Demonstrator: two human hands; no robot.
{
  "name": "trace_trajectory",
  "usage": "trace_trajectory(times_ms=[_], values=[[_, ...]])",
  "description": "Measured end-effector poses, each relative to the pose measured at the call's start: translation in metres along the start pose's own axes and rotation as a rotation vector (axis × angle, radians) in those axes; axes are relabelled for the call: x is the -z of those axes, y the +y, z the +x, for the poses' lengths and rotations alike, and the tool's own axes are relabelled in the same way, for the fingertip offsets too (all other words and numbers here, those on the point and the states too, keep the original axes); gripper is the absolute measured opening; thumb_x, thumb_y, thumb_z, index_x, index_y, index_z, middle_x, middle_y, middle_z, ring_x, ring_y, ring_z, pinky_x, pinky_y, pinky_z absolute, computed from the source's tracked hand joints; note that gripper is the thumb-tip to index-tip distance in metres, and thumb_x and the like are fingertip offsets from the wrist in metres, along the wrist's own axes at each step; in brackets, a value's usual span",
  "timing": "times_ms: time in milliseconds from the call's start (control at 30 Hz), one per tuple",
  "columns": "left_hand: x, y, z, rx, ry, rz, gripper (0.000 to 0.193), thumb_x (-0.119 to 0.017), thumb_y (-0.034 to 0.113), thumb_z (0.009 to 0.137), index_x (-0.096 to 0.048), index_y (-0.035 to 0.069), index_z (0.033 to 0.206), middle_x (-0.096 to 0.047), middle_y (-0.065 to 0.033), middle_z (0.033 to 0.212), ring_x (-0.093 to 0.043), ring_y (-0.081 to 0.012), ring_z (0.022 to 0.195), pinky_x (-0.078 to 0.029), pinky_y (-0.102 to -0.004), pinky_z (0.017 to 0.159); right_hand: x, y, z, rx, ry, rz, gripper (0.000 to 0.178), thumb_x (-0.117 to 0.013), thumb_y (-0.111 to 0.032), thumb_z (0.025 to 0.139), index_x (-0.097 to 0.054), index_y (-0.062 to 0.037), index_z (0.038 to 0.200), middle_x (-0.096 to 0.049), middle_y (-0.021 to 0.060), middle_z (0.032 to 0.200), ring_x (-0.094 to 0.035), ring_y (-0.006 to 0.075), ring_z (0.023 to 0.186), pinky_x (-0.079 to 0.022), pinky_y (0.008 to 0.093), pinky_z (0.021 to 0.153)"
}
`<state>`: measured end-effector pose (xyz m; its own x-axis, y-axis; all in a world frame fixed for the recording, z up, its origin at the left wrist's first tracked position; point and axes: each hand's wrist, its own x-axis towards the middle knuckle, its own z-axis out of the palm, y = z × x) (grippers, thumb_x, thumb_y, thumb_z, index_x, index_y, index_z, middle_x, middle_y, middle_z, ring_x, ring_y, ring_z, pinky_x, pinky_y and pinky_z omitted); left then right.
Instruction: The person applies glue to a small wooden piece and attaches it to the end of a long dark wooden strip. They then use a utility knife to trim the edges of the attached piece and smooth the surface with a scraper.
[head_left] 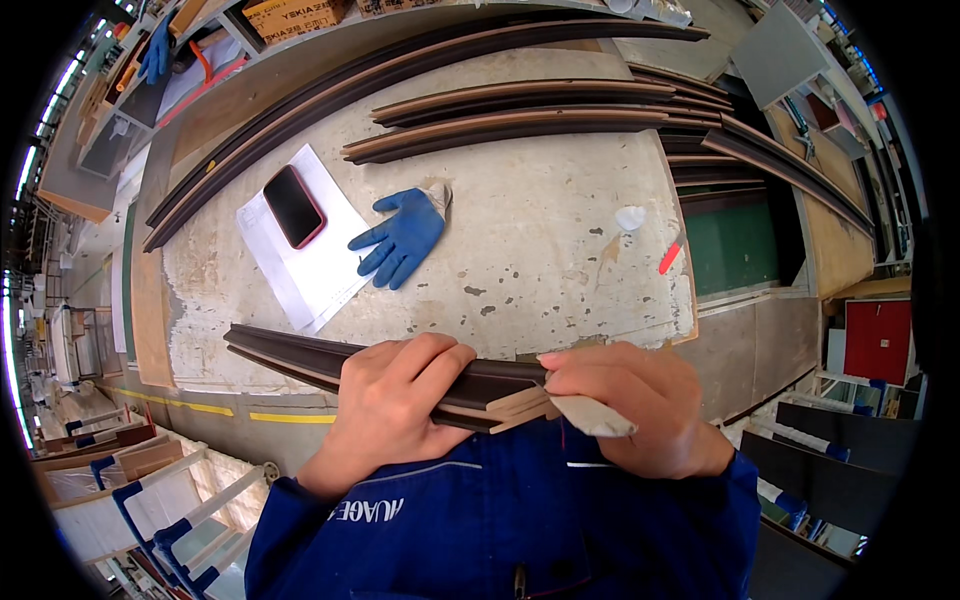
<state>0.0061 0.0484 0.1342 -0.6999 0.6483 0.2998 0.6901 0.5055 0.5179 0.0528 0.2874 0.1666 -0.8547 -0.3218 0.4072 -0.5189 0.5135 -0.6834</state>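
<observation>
My left hand (395, 400) is closed around dark brown moulding strips (290, 352) at the near edge of the workbench. They slant from the left toward my body, and their bare, angle-cut wooden ends (520, 405) face right. Between the thumb and fingers of my right hand (645, 400) is a small pale flat piece (597, 417), possibly folded sandpaper; its kind is unclear. That piece is right beside the cut ends, and whether it presses on them cannot be made out.
On the worn workbench (560, 240) lie a blue work glove (408, 235), paper sheets (320, 275) and a phone (294, 207). Several long dark mouldings (520, 98) stretch across the back. A red-handled tool (671, 257) is near the right edge. Racks (190, 490) stand lower left.
</observation>
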Motion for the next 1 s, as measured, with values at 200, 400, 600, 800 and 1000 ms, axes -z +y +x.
trace_trajectory(times_ms=[200, 400, 600, 800, 1000], values=[[-0.001, 0.000, -0.001, 0.017, -0.002, -0.011, 0.045, -0.079, 0.023, 0.061, -0.065, 0.005, 0.100, -0.063, -0.0075, 0.092, -0.067, -0.0260, 0.074, -0.053, -0.0351, 0.064, 0.002, 0.001, -0.005, 0.026, -0.036, -0.022, 0.022, -0.070, 0.002, 0.075, -0.068, 0.0005, 0.097, -0.070, 0.0196, 0.100, -0.072, 0.0309, 0.079, -0.059, 0.0331, 0.064], [-0.004, -0.001, -0.004, 0.025, -0.004, -0.015, 0.047, -0.079, 0.023, 0.061, -0.064, 0.006, 0.101, -0.063, -0.0076, 0.093, -0.067, -0.0261, 0.074, -0.054, -0.0353, 0.065, -0.001, 0.000, -0.010, 0.063, -0.036, -0.040, 0.022, -0.069, 0.002, 0.074, -0.067, 0.0019, 0.096, -0.070, 0.0198, 0.099, -0.073, 0.0301, 0.083, -0.060, 0.0329, 0.068], [-0.006, -0.002, -0.007, 0.026, -0.017, -0.046, 0.049, -0.079, 0.022, 0.059, -0.064, 0.006, 0.103, -0.064, -0.0078, 0.094, -0.067, -0.0264, 0.075, -0.054, -0.0354, 0.067, -0.006, -0.001, -0.013, 0.032, 0.012, -0.054, 0.022, -0.070, 0.001, 0.072, -0.067, 0.0012, 0.094, -0.070, 0.0175, 0.096, -0.073, 0.0279, 0.084, -0.060, 0.0318, 0.066], [-0.006, -0.002, -0.008, 0.024, -0.043, -0.052, 0.049, -0.079, 0.023, 0.059, -0.064, 0.005, 0.103, -0.064, -0.0079, 0.094, -0.067, -0.0263, 0.074, -0.054, -0.0347, 0.068, -0.004, -0.001, -0.015, 0.039, -0.005, -0.073, 0.022, -0.071, -0.001, 0.071, -0.067, -0.0002, 0.093, -0.071, 0.0167, 0.097, -0.073, 0.0255, 0.082, -0.058, 0.0299, 0.062], [-0.007, -0.001, -0.009, 0.015, -0.039, -0.034, 0.050, -0.079, 0.025, 0.060, -0.065, 0.004, 0.104, -0.065, -0.0088, 0.095, -0.067, -0.0262, 0.075, -0.054, -0.0345, 0.068, -0.004, 0.002, -0.018, 0.043, -0.007, -0.057, 0.022, -0.073, -0.004, 0.071, -0.068, -0.0005, 0.092, -0.071, 0.0181, 0.100, -0.073, 0.0251, 0.080, -0.058, 0.0292, 0.061]])
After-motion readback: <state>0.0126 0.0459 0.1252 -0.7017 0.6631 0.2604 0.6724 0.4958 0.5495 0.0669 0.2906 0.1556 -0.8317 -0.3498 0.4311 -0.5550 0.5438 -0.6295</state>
